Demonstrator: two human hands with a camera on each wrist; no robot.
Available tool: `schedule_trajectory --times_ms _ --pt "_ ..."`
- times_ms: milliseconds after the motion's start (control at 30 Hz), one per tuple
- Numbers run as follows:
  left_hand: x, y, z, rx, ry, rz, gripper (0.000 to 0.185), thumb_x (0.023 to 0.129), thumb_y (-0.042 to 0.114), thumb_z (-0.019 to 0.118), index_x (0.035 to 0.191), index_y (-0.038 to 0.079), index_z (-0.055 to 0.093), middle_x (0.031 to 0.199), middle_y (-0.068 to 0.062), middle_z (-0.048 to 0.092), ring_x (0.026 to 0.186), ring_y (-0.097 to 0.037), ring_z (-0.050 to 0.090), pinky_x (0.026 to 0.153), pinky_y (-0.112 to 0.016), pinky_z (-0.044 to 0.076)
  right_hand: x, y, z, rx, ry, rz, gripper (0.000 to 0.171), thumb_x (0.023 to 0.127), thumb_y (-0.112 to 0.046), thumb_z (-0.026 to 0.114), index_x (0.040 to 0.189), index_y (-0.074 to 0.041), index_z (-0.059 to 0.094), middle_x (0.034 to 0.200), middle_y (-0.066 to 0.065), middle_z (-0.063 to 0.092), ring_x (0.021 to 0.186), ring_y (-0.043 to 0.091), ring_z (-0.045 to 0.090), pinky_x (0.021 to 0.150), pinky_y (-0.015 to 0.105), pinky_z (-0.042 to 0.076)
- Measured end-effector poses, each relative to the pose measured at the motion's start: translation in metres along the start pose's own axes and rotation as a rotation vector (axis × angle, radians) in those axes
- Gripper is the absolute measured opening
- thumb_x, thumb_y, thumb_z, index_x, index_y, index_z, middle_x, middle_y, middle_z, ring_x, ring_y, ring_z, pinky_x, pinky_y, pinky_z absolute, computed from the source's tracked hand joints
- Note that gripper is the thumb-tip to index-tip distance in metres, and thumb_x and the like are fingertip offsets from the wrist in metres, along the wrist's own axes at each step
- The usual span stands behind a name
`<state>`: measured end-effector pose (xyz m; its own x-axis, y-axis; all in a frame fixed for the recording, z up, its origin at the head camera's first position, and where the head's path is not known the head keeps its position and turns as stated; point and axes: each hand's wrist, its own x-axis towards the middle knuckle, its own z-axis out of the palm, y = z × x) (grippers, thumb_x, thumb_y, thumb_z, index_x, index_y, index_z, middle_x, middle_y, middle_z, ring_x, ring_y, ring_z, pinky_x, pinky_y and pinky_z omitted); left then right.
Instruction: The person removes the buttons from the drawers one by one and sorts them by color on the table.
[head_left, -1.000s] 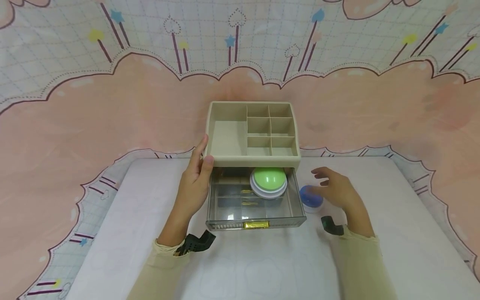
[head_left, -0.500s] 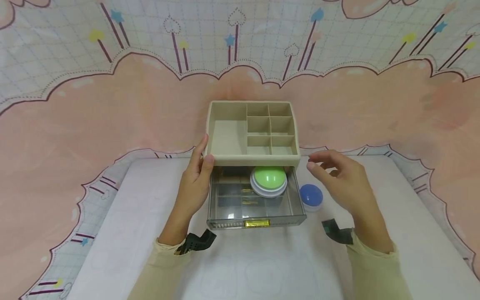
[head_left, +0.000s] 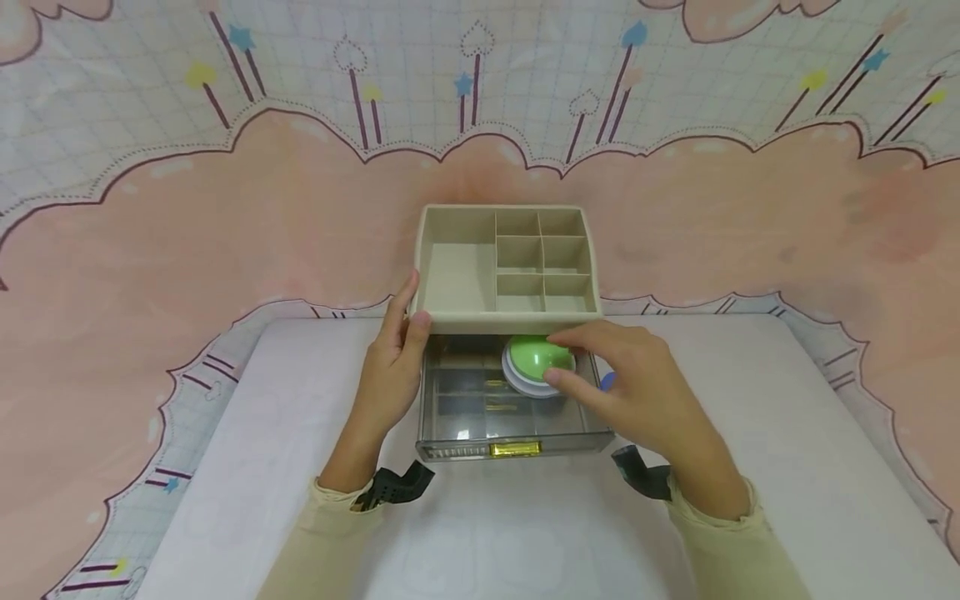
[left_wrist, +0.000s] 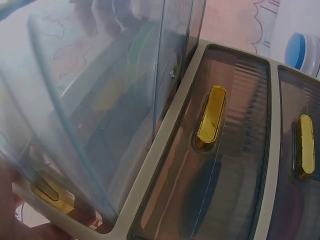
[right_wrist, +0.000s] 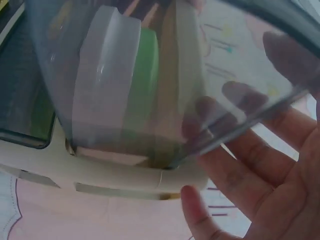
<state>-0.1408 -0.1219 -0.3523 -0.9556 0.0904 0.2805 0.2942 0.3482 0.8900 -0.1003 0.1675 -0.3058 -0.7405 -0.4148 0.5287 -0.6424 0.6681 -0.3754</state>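
Note:
A beige desktop drawer organizer [head_left: 457, 279] stands with its clear smoky top drawer [head_left: 457, 425] pulled out. Inside lies a green-domed push button [head_left: 534, 358] on a white base, seen from the side through the drawer wall in the right wrist view. My left hand [head_left: 390, 367] holds the organizer's left front corner, thumb at the front and fingers along the side. Over the drawer's right wall reaches my right hand [head_left: 637, 383], thumb and fingers spread at the green dome; contact cannot be made out. Right fingers [right_wrist: 250, 185] show apart in the wrist view.
A blue-domed button [head_left: 608, 381] sits right of the drawer, mostly hidden by my right hand. Two lower drawers with gold handles [left_wrist: 212, 115] are shut. The organizer's top has several compartments. A patterned cloth [head_left: 300, 233] hangs behind the white table [head_left: 525, 533].
My right hand rose away from the blue button, then moved left over the drawer to the green one. The left hand stays on the organizer; the drawer stays pulled out.

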Motion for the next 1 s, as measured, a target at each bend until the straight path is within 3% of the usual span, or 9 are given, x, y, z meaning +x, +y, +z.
schedule_trajectory --times_ms 267,433,567,700,800,933,1000 --pt "-0.001 -0.002 0.002 -0.014 -0.006 -0.017 0.052 0.110 0.042 0.042 0.160 0.047 0.025 0.158 -0.010 0.046 0.139 -0.030 0.051 0.111 -0.058 0.041 0.004 -0.014 0.005 -0.197 -0.105 0.032 0.047 0.089 -0.048 0.077 0.124 -0.017 0.074 0.115 -0.002 0.077 0.104 0.018 0.073 0.097 0.053 0.049" --pt "0.000 -0.003 0.002 -0.008 0.000 -0.005 0.052 0.110 0.042 0.042 0.159 0.049 0.025 0.156 -0.011 0.047 0.138 -0.029 0.052 0.110 -0.058 0.042 0.007 -0.021 0.010 -0.252 -0.186 0.070 0.051 0.089 -0.053 0.075 0.128 -0.019 0.072 0.124 0.004 0.074 0.116 0.024 0.070 0.104 0.060 0.045" --pt "0.000 -0.004 0.001 0.011 0.014 0.002 0.051 0.111 0.041 0.041 0.159 0.048 0.026 0.151 -0.013 0.053 0.132 -0.028 0.056 0.106 -0.056 0.044 0.009 -0.025 0.014 -0.262 -0.253 0.083 0.053 0.090 -0.054 0.074 0.131 -0.020 0.071 0.131 0.012 0.070 0.126 0.031 0.064 0.106 0.062 0.044" --pt "0.001 -0.004 0.001 0.018 0.022 0.003 0.051 0.111 0.042 0.041 0.159 0.048 0.026 0.143 -0.015 0.059 0.122 -0.027 0.059 0.101 -0.051 0.045 0.011 -0.026 0.015 -0.266 -0.266 0.064 0.054 0.087 -0.052 0.078 0.130 -0.021 0.072 0.117 0.004 0.073 0.112 0.025 0.067 0.099 0.057 0.049" --pt "0.001 -0.003 0.002 0.017 0.023 -0.002 0.051 0.111 0.042 0.041 0.159 0.048 0.026 0.141 -0.015 0.060 0.117 -0.027 0.058 0.099 -0.049 0.045 0.011 -0.023 0.016 -0.253 -0.258 0.067 0.056 0.080 -0.049 0.085 0.128 -0.022 0.073 0.117 0.003 0.073 0.112 0.023 0.067 0.102 0.063 0.045" --pt "0.000 -0.003 0.002 0.018 0.025 -0.005 0.051 0.110 0.042 0.041 0.159 0.048 0.026 0.148 -0.015 0.055 0.128 -0.027 0.056 0.105 -0.053 0.044 0.010 -0.019 0.016 -0.144 -0.242 0.095 0.061 0.071 -0.040 0.094 0.125 -0.019 0.074 0.128 0.005 0.072 0.121 0.024 0.067 0.109 0.072 0.033" --pt "0.000 -0.002 0.002 0.022 0.026 -0.005 0.051 0.110 0.042 0.042 0.158 0.049 0.026 0.150 -0.015 0.053 0.132 -0.028 0.055 0.107 -0.056 0.044 0.010 -0.018 0.015 -0.076 -0.237 0.103 0.064 0.069 -0.036 0.095 0.126 -0.016 0.074 0.129 0.004 0.072 0.121 0.023 0.067 0.109 0.072 0.033"
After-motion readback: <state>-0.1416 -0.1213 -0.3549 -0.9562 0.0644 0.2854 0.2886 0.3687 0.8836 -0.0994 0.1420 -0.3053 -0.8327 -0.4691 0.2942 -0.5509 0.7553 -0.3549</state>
